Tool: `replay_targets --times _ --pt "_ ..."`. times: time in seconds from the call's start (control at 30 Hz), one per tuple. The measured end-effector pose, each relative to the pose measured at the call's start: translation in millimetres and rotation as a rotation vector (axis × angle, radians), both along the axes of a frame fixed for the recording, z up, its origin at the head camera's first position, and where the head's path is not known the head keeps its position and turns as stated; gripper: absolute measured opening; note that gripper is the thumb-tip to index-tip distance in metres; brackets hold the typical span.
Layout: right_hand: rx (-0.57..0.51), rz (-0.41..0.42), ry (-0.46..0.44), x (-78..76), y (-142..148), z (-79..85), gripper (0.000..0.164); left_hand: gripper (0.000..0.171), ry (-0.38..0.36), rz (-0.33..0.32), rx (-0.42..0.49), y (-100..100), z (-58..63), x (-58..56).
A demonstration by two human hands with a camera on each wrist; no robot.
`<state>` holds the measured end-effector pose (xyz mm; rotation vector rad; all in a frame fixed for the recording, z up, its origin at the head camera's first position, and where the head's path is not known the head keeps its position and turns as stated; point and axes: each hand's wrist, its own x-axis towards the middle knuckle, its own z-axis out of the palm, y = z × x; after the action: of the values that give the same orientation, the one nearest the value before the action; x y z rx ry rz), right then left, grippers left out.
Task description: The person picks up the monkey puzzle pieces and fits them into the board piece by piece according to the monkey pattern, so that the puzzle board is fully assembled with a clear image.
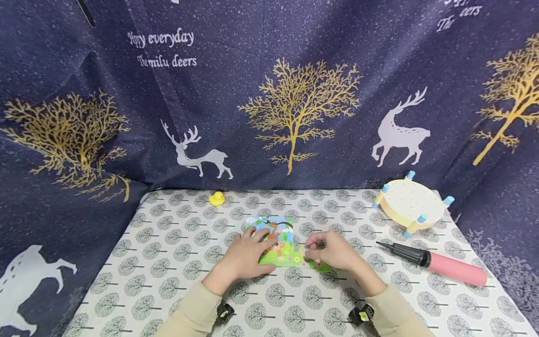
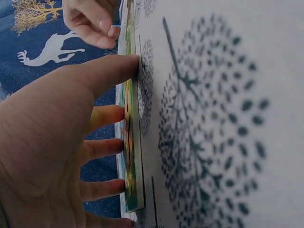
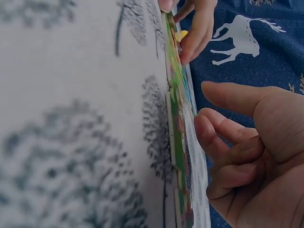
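A picture puzzle (image 1: 287, 238) with an animal, blue sky and green grass lies flat on the table. My left hand (image 1: 246, 255) rests on it with fingers spread, fingertips touching its surface and thumb by its lower edge. Green flowered puzzle pieces (image 1: 300, 259) extend right from its bottom. Over these pieces hovers my right hand (image 1: 335, 250), its fingers loosely bent. The right wrist view shows the thumb apart from the index finger of the right hand (image 3: 256, 156), nothing visible between them, beside the edge of the green pieces (image 3: 176, 142). The right hand partly covers the pieces.
A yellow rubber duck (image 1: 216, 199) sits at the back left. At the back right is a round cream stool-like toy (image 1: 410, 201) with blue-tipped legs pointing up. A pink and black hand pump (image 1: 446, 267) lies on the right. Behind the table hangs a dark blue deer-print curtain (image 1: 236, 103).
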<state>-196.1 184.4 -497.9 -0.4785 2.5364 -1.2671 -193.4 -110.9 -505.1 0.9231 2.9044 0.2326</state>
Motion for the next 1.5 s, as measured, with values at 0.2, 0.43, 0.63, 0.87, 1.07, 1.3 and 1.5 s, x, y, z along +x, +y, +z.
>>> replay_targets --times 0.2,0.43,0.63,0.87,1.07,1.3,1.5 --pt "0.063 0.036 0.050 7.5 2 -4.0 0.030 0.078 -0.012 0.002 0.007 -1 1.3 -0.5" --pt "0.095 0.042 0.094 9.5 -4 -8.7 0.036 0.078 -0.006 0.004 0.001 -1 -0.1 -0.3" --pt "0.145 0.027 0.110 8.2 -6 -9.7 0.034 0.079 0.004 -0.009 -0.010 -3 -0.6 -1.5" --pt "0.182 0.021 0.104 9.0 -9 -6.0 0.035 0.080 -0.017 -0.023 0.009 -11 1.9 -1.9" --pt "0.200 0.022 0.150 13.1 -9 -2.8 0.035 0.077 -0.004 -0.034 0.008 -20 -0.3 -1.9" --pt "0.181 0.028 0.210 14.8 -7 -3.3 0.029 0.073 -0.009 -0.040 0.038 -30 4.4 0.2" --pt "0.152 0.021 0.213 16.3 -6 -3.8 0.021 0.072 0.017 -0.059 0.052 -40 1.2 0.3"
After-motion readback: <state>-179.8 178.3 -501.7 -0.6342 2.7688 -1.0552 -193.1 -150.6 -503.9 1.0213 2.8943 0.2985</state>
